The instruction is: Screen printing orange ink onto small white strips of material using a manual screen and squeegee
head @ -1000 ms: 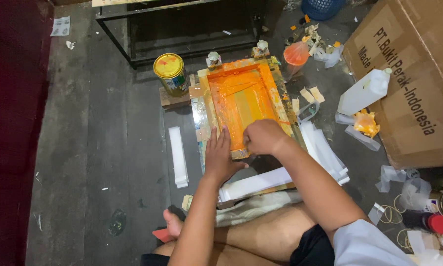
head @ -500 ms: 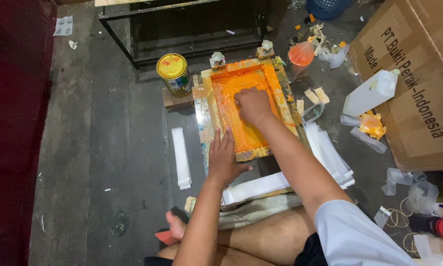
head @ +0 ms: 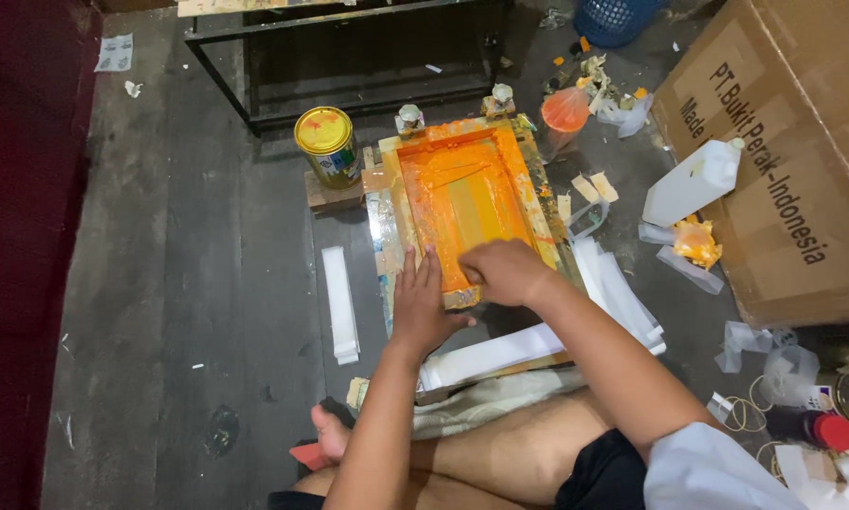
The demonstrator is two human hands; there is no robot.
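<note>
Dark grey floorboards (head: 207, 283) carry all the work, with a dark red wall or cloth along the left edge and a black metal frame (head: 349, 66) standing at the top of the view. On the floor lies a wooden-framed printing screen (head: 462, 189), its mesh and inner edges coated in orange ink, with two small clamps at its far end. The person sits on the floor with bare legs folded in front of it. The left hand (head: 420, 307) lies flat and open, fingers spread, pressing on the near left corner of the screen frame and holding nothing. The right hand (head: 505, 272) is closed in a fist at the near end of the orange mesh; it seems to grip a squeegee, but the tool is hidden under the hand, so what it holds cannot be told for sure. Just left of the screen's far end a paint tin (head: 327, 144) with a yellow, ink-smeared lid stands on a small wooden block. A long white strip (head: 339, 302) lies apart to the left, and more white strips (head: 623, 288) are stacked at the right of the screen and under its near end. Farther right a white plastic jug (head: 694, 179) leans by a large cardboard box (head: 783, 142), with an orange-stained rag (head: 696, 241) beside it. A blue basket (head: 618, 17) sits at the top edge.
</note>
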